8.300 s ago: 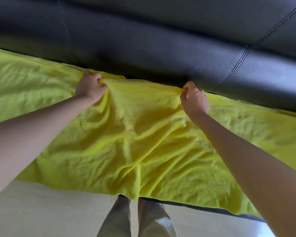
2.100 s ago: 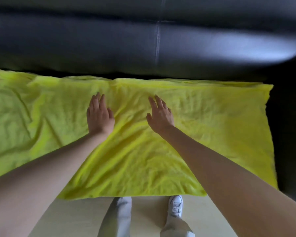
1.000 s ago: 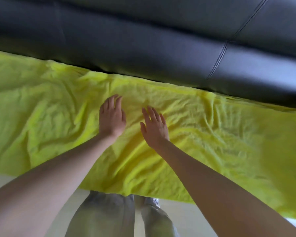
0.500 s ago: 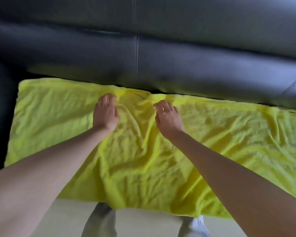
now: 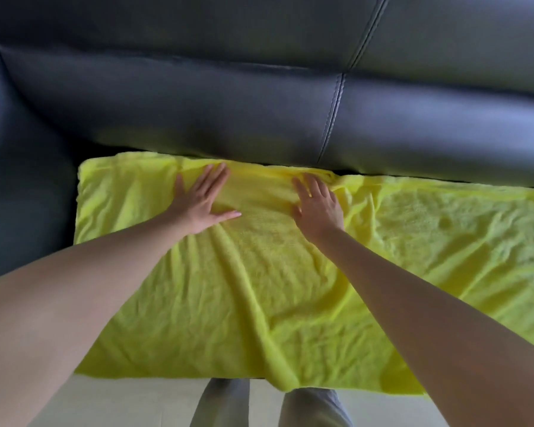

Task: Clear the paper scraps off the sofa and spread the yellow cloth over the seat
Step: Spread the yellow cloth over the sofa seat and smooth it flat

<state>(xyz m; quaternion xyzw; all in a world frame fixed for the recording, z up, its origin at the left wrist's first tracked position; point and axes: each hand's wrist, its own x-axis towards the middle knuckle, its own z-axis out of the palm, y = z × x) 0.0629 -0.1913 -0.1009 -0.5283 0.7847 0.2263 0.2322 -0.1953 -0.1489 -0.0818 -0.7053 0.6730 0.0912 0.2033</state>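
Note:
The yellow cloth [image 5: 253, 291] lies spread across the seat of the dark leather sofa [image 5: 228, 106], wrinkled, with its front edge hanging over the seat's front. Its back edge runs along the foot of the backrest. My left hand [image 5: 202, 201] lies flat on the cloth near that back edge, fingers straight and spread. My right hand [image 5: 318, 203] presses flat on the cloth a little to the right, fingers pointing at the backrest. No paper scraps are in view.
The sofa's left armrest [image 5: 16, 167] rises beside the cloth's left edge. A stitched seam [image 5: 333, 112] runs down the backrest. Pale floor [image 5: 136, 402] and my grey trouser legs [image 5: 315, 408] show below the seat's front.
Both hands have flattened out and spread slightly apart on the cloth near its back edge. The view has shifted left, so the cloth's left edge and armrest show more.

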